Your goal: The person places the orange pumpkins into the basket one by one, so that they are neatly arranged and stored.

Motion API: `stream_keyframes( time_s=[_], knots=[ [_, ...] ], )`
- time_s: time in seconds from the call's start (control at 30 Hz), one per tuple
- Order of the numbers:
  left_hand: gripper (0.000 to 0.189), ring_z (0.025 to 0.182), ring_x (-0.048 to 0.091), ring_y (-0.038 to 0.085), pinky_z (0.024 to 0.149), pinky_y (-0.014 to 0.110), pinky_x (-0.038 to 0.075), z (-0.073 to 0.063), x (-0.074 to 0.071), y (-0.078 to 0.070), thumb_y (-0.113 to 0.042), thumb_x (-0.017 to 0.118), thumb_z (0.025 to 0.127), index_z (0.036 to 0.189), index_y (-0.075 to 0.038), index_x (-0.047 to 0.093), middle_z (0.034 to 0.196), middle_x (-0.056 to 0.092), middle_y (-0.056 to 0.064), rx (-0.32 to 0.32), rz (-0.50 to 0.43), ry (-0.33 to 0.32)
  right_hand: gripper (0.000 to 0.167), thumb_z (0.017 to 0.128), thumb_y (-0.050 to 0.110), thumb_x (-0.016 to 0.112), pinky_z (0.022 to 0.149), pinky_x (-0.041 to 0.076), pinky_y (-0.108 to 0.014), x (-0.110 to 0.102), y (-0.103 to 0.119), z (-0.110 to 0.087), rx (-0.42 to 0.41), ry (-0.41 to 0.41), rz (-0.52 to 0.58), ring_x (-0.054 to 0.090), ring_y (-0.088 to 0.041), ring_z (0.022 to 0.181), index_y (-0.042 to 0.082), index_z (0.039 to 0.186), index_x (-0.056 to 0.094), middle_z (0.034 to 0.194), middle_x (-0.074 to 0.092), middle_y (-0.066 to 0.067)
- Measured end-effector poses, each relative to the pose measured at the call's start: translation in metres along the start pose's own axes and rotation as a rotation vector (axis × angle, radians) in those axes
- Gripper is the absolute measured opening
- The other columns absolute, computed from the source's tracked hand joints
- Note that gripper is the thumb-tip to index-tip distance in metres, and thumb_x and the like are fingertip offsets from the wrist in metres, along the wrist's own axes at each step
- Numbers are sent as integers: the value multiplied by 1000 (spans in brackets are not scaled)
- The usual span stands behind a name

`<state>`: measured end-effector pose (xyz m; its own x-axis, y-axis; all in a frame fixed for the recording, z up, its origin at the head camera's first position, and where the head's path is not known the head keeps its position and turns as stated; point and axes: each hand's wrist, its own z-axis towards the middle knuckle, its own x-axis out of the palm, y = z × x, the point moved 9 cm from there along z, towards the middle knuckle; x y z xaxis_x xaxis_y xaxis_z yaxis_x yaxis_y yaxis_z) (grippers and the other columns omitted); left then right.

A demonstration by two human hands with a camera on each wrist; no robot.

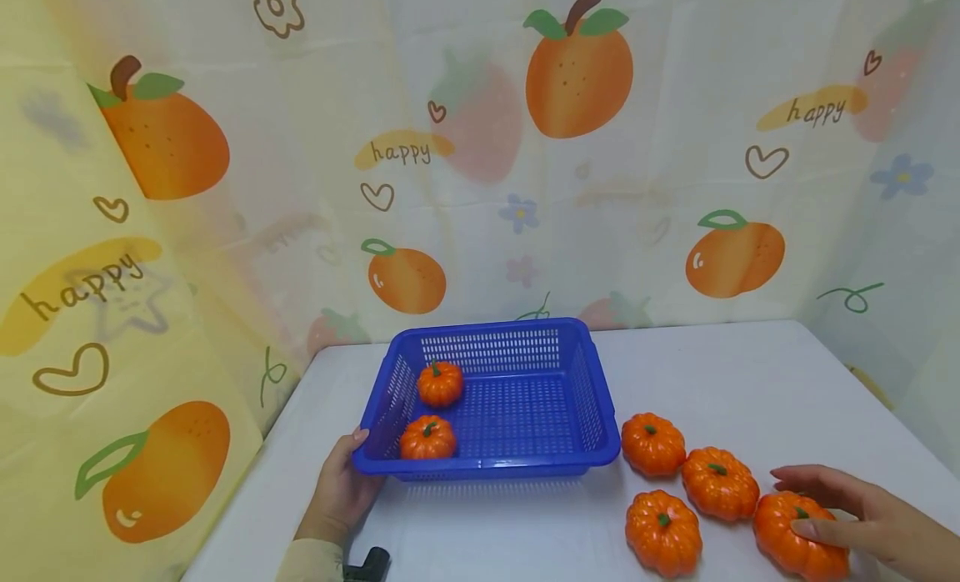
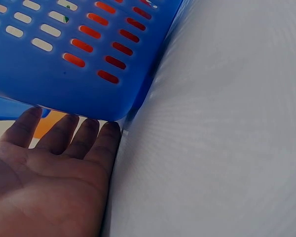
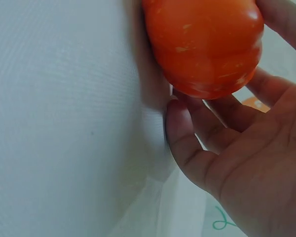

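Observation:
My right hand [image 1: 873,515] curls round a small orange pumpkin [image 1: 787,536] at the right front of the table, thumb on the near side and fingers behind. In the right wrist view the fingers bend about this glossy pumpkin [image 3: 207,49], close to the white surface. On the left, my left hand [image 1: 341,486] touches the front left corner of a blue plastic basket [image 1: 491,465]. Its fingers [image 2: 59,133] reach out fairly straight, tips against the basket's lower edge in the left wrist view. Two pumpkins lie inside the basket, a rear one [image 1: 440,384] and a front one [image 1: 427,439].
Between basket and right hand lie three more pumpkins: one by the basket [image 1: 652,444], a middle one [image 1: 720,484] and a front one [image 1: 663,534]. They stand on a white table [image 1: 487,532]. A fruit-patterned cloth [image 1: 480,215] hangs behind and at both sides.

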<state>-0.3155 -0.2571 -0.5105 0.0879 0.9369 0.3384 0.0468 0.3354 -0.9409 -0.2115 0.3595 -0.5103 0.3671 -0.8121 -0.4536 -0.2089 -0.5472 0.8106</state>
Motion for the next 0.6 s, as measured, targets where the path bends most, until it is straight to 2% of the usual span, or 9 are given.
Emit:
stream_keyframes(
  time_s=[0.17,0.3,0.5,0.6],
  knots=[
    [73,145,43,25,112,30,43,0,1,0,-36,40,109,170,1,22,171,32,19,-1,17,10,68,110,29,67,96,57,-60,0,-3,1,14,-19,-17,64,-34,116,-20,149,41,144,57,-36],
    [74,143,45,25,111,31,43,-1,1,-1,-36,40,109,170,2,23,169,35,19,0,21,11,67,110,31,68,96,57,-60,0,-3,1,24,-26,-37,64,-34,116,-19,148,44,144,56,-37],
    [74,145,42,29,109,30,45,-1,1,-1,-37,41,109,170,1,24,170,33,22,-1,37,9,62,113,32,61,91,57,-65,-4,1,1,5,-4,-56,63,-32,111,-17,148,47,138,61,-27],
    [74,148,38,31,109,29,45,-1,1,0,-37,41,109,170,0,23,172,28,23,-5,39,12,60,113,30,59,90,57,-66,-8,2,1,-3,14,-31,64,-33,111,-17,148,46,139,59,-30]
  ],
)
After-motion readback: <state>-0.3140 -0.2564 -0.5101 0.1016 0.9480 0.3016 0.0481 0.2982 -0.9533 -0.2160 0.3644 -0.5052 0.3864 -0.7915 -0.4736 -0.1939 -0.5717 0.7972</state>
